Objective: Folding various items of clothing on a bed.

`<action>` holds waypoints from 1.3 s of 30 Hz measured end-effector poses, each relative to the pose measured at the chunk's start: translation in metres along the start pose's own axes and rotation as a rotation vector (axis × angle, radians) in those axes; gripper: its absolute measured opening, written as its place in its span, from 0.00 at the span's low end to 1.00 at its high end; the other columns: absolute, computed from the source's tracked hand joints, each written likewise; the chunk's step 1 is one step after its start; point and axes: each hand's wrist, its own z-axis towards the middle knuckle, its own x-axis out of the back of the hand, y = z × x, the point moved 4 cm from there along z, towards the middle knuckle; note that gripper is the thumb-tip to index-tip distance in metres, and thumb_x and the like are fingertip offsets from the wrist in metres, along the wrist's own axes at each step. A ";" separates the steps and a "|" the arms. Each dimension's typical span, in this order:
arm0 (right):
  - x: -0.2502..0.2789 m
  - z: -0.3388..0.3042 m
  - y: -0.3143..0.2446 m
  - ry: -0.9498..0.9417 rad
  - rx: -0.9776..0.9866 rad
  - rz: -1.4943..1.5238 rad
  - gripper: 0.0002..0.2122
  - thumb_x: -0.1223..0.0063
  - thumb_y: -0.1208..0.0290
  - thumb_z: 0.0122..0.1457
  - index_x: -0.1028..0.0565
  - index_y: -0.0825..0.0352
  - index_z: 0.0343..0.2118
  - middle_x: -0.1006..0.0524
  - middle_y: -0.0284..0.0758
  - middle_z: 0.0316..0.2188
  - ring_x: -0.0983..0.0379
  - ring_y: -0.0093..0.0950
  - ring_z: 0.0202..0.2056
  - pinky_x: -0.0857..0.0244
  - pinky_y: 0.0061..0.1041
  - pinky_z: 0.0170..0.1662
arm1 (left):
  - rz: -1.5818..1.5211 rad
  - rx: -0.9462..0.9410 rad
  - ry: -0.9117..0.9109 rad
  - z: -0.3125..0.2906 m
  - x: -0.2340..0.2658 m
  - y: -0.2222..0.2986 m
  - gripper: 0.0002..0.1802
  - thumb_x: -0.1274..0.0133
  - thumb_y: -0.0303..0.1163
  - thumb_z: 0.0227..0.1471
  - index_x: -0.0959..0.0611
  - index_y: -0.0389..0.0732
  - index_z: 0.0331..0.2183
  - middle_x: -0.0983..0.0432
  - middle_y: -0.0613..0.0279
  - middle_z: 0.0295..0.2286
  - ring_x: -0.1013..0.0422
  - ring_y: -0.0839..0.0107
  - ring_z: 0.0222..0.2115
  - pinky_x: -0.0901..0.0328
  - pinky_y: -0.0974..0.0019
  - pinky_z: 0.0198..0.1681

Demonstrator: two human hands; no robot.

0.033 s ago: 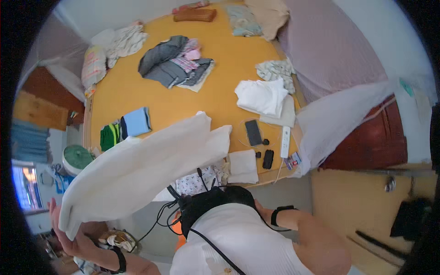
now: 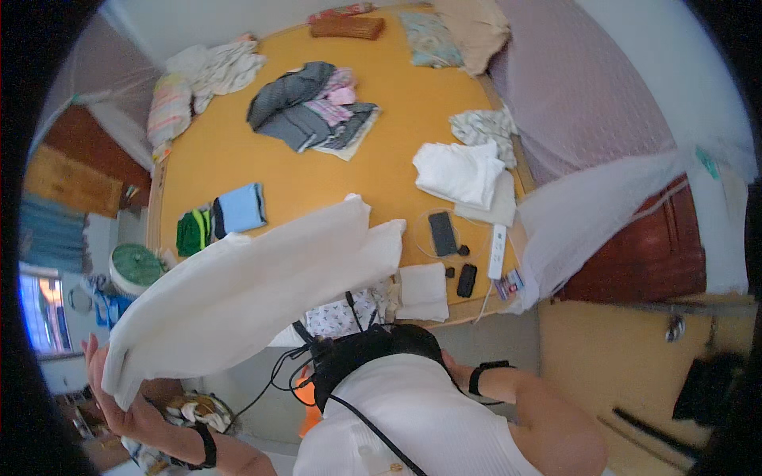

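A long white garment [image 2: 238, 301] stretches from the bed's near edge out to the left, its far end split into two parts. My left hand [image 2: 103, 381] is at the garment's lower left end and grips it there, with fingertips showing beyond the cloth's edge. My right hand [image 2: 454, 370] is low beside my waist, mostly hidden by my white top, so its fingers do not show. Beneath the garment's near side lies a white cloth with a small dark print [image 2: 341, 315]. A folded white cloth [image 2: 423, 291] lies to its right.
On the yellow bed [image 2: 214, 151] lie grey and pink clothes [image 2: 305, 111], folded blue cloth [image 2: 240, 208], green cloth [image 2: 193, 232] and white clothes [image 2: 458, 172]. A phone [image 2: 442, 233] and white power strip [image 2: 498, 251] lie at right. Black cables [image 2: 278, 373] hang by my waist.
The view has shifted slightly, so the bed and the things on it appear a little farther right. The white garment and both hands stay almost in place.
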 end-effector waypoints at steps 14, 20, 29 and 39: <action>0.023 0.015 -0.045 -0.140 0.071 -0.327 0.16 0.67 0.64 0.57 0.30 0.66 0.41 0.27 0.35 0.35 0.33 0.27 0.39 0.41 0.26 0.45 | -0.069 0.116 0.117 0.012 -0.004 0.025 0.15 0.45 0.32 0.32 0.22 0.35 0.27 0.27 0.58 0.27 0.33 0.58 0.38 0.50 0.45 0.53; 0.043 0.016 -0.075 -0.191 0.082 -0.555 0.14 0.64 0.67 0.57 0.30 0.66 0.41 0.27 0.35 0.34 0.32 0.27 0.37 0.40 0.25 0.44 | -0.066 0.157 0.093 0.019 -0.009 0.025 0.11 0.47 0.27 0.31 0.22 0.37 0.26 0.26 0.61 0.26 0.32 0.59 0.38 0.50 0.46 0.53; -0.051 -0.230 -0.399 -0.293 1.151 -1.149 0.11 0.55 0.73 0.54 0.30 0.68 0.40 0.26 0.32 0.34 0.31 0.24 0.36 0.38 0.23 0.42 | -0.350 0.071 -0.087 0.102 -0.057 -0.026 0.13 0.47 0.23 0.38 0.24 0.35 0.33 0.27 0.55 0.29 0.31 0.62 0.32 0.39 0.66 0.41; -0.282 -0.636 -0.450 -0.159 2.436 -1.300 0.30 0.41 0.61 0.44 0.38 0.69 0.49 0.33 0.37 0.45 0.34 0.28 0.44 0.39 0.25 0.46 | -0.186 -0.043 -0.201 0.200 -0.093 -0.006 0.13 0.47 0.28 0.44 0.24 0.33 0.35 0.26 0.61 0.30 0.30 0.74 0.31 0.36 0.71 0.37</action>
